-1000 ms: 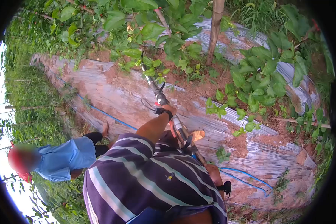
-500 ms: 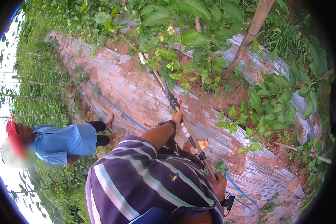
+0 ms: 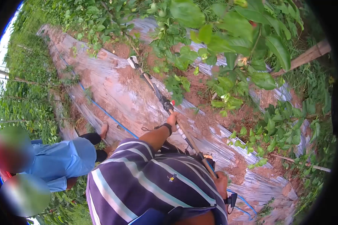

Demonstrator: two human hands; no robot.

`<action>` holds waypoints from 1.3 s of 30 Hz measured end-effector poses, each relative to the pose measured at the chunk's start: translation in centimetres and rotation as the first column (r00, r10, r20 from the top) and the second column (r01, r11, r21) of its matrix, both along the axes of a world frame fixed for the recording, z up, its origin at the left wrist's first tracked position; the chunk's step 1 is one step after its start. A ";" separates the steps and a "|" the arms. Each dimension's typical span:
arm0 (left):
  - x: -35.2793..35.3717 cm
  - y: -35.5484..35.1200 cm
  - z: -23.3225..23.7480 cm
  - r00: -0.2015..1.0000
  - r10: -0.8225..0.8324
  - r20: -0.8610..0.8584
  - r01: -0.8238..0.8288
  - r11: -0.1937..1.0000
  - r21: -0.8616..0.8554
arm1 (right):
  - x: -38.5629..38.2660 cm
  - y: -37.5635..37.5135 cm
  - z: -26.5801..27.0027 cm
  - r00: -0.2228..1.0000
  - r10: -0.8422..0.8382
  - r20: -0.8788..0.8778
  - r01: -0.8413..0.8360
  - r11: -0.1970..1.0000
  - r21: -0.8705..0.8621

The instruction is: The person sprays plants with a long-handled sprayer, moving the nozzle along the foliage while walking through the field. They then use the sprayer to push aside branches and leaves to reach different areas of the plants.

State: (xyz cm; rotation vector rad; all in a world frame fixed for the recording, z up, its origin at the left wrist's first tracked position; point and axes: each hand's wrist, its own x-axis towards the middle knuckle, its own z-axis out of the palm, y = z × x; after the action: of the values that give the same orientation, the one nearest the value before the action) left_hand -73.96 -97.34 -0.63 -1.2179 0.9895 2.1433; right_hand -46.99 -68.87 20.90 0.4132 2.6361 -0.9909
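My left hand (image 3: 172, 120), with a black band at the wrist, is closed round the middle of a long brown pole (image 3: 191, 142), just behind a black joint with a small red part. Nearer my body, at the lower right, my right hand (image 3: 221, 182) is closed round the pole's rear end; a dark device sits at that wrist. The pole slants to the upper left and ends in a white head (image 3: 132, 62) over the sheet-covered soil. Leafy plants (image 3: 229, 75) with pale buds hang just right of the pole.
At the left a person in a blue shirt (image 3: 64, 157) stands beside the strip, head blurred. A blue hose (image 3: 109, 116) runs along the plastic-covered ground (image 3: 94, 75). A wooden post (image 3: 308, 58) leans at the upper right, and a thin stick (image 3: 304, 163) lies below it.
The view has shifted, with the pole, both hands and the blue-shirted person lower and further left in it. Leaves appear larger at the upper right. Both hands still hold the pole.
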 end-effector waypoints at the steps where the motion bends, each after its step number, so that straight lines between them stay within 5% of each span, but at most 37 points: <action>1: -0.5 -1.7 -0.4 0.999 0.029 0.020 -0.029 1.000 0.004 | 0.1 -1.4 -1.0 1.000 0.008 0.017 -0.008 1.000 0.020; 7: -6.7 -11.9 -2.3 0.993 0.114 -0.019 -0.115 0.993 -0.030 | -2.8 -8.5 -5.0 0.996 0.058 0.067 -0.050 0.992 -0.115; 11: -10.8 -16.3 -0.4 0.997 0.072 0.043 -0.070 0.997 -0.034 | -9.5 -15.9 2.7 0.961 -0.022 0.276 0.088 0.969 -0.230; 19: -15.6 -22.0 -2.9 1.000 0.028 -0.005 -0.028 0.998 -0.054 | -16.4 -24.9 5.0 0.990 0.011 0.141 0.008 0.991 -0.134; 28: -15.0 -22.8 -2.9 0.993 -0.110 -0.048 0.108 0.994 -0.033 | -16.6 -23.5 2.1 0.986 0.019 0.167 -0.010 0.998 -0.055; 30: -14.2 -23.6 -0.9 0.924 -0.378 0.060 0.382 0.902 -0.201 | -16.2 -22.6 0.6 0.988 0.021 0.151 -0.009 0.997 -0.077; 32: -13.1 -24.7 0.8 0.880 -0.469 0.079 0.466 0.820 -0.333 | -15.7 -21.6 -0.8 0.990 0.020 0.137 -0.006 0.995 -0.099; 36: -10.7 -30.1 -2.6 0.810 -0.584 0.054 0.560 0.743 -0.368 | -14.9 -19.6 -3.6 0.994 0.060 0.089 -0.047 0.989 -0.140; 39: -8.9 -32.6 -1.9 0.857 -0.500 0.124 0.504 0.765 -0.400 | -15.1 -19.0 -3.8 0.992 0.065 0.105 -0.047 0.985 -0.166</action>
State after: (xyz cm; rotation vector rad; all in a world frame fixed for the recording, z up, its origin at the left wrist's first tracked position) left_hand -82.91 -129.96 -2.51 -0.9797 1.6266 1.5397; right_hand -62.05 -87.86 17.07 0.3429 2.4333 -1.1224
